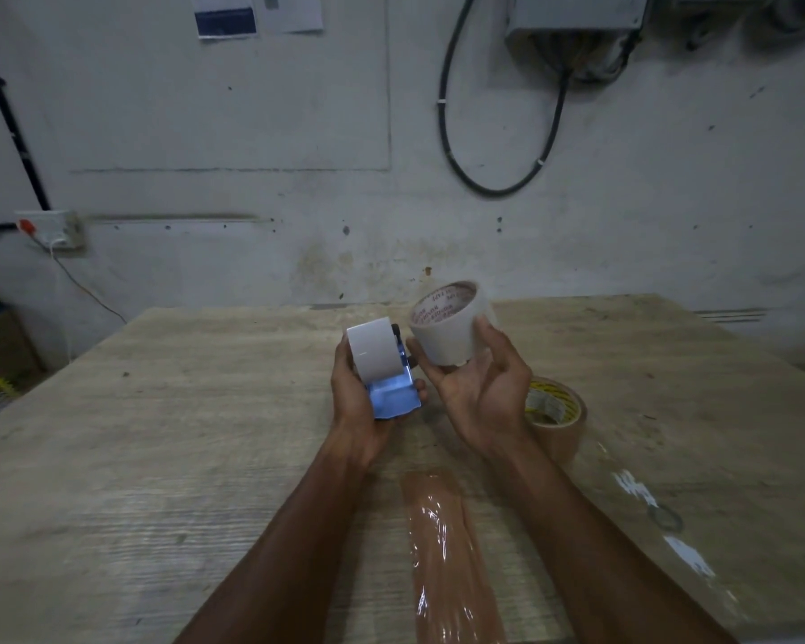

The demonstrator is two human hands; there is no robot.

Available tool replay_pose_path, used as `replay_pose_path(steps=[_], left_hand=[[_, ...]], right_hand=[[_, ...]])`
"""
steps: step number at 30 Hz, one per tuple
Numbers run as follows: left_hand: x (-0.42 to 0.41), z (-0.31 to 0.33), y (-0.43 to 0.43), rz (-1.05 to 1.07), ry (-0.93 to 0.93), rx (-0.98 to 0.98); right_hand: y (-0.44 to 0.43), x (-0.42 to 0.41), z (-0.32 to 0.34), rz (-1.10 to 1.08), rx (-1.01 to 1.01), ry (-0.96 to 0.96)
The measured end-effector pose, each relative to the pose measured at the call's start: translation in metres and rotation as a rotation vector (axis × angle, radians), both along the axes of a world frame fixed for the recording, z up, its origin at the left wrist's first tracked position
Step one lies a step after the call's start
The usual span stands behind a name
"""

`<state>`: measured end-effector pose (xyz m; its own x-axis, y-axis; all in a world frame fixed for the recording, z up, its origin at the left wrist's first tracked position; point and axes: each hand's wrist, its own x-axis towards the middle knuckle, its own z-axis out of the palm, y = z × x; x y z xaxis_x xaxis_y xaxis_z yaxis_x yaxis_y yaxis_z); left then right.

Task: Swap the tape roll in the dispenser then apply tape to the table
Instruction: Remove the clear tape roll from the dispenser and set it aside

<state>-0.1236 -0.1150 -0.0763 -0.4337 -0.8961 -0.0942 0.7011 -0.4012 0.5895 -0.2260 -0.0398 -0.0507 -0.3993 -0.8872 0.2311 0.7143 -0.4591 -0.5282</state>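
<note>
Worn, pale wooden table (159,457) fills the lower view, set against a stained grey wall (252,132). Above the table's middle, toward its far edge, the left hand (356,402) is wrapped around a blue tape dispenser (393,399), fingers curled tight around its body. A white tape roll (372,350) sits mounted on the dispenser, upright, its broad face turned toward the camera. Just beside it, the right hand (479,392) is clamped on a second, loose white tape roll (447,325), thumb on one side and fingers on the other, palm up. This roll is tilted so its printed cardboard core shows at the top. The two rolls are close together but not clearly touching.

On the table to the right, partly hidden behind the right wrist, rests a brown tape roll (558,420) with a yellow label inside its core. A wide strip of brown tape (442,560) is stuck to the table, running from between the forearms to the near edge. Shiny clear tape patches (642,499) lie toward the right edge.

On the wall, a black cable loop (498,178) hangs at upper right, and a white socket (54,229) sits at left.
</note>
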Motion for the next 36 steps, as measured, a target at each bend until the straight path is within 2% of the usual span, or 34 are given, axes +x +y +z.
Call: replay_pose_path(steps=[11, 15, 20, 24, 28, 36], left_hand=[[-0.003, -0.004, 0.003, 0.036, -0.095, -0.027], [-0.007, 0.002, 0.003, -0.009, -0.065, -0.046], [-0.006, 0.01, 0.013, -0.077, -0.183, -0.137], [-0.004, 0.008, 0.012, -0.142, -0.098, -0.075], [-0.01, 0.005, 0.011, -0.221, -0.09, -0.105], [-0.018, 0.001, 0.011, -0.326, -0.076, -0.164]], right_hand=[[0.007, 0.003, 0.01, 0.048, 0.149, 0.007], [0.008, -0.001, 0.017, 0.041, 0.131, -0.006], [0.009, -0.004, 0.028, 0.007, 0.069, -0.091], [0.009, -0.018, 0.048, -0.003, -0.007, -0.188], [0.019, -0.043, 0.062, -0.06, -0.015, -0.227], [0.044, -0.127, 0.044, -0.3, -0.011, -0.294]])
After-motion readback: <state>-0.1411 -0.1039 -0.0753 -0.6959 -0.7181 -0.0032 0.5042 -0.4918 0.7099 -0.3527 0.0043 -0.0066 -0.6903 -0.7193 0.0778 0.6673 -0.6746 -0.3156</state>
